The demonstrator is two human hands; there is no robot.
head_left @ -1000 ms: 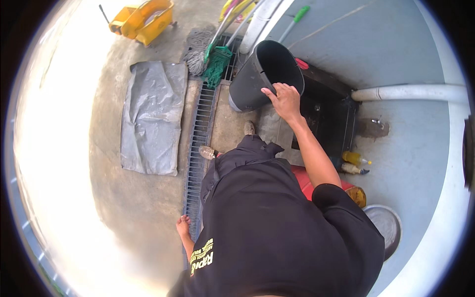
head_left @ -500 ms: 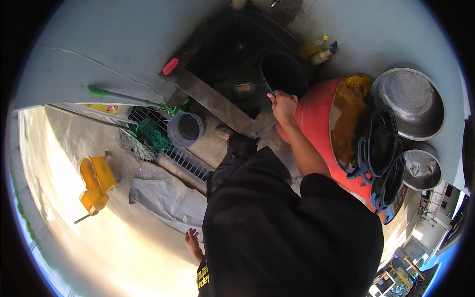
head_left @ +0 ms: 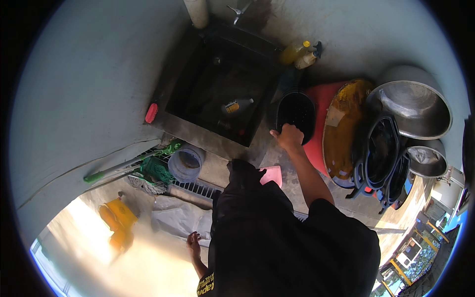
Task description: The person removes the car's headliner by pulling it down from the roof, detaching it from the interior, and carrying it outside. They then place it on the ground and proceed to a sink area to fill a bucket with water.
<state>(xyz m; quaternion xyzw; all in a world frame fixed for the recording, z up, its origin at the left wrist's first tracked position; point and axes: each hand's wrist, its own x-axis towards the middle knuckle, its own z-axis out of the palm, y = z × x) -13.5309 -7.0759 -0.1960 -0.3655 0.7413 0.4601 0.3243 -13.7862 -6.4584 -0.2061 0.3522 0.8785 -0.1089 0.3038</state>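
Single head view, fisheye, high above person's own torso, facing steeply down. Dark sink point(head_left: 217, 99) far, centre; metal bowls point(head_left: 415, 106) far right; yellow mop bucket point(head_left: 116, 222) near left. Edges bend toward rim.

The black plastic bucket point(head_left: 296, 116) stands upright and open-mouthed, wedged between the dark sink at nine o'clock and the red tub at three o'clock.
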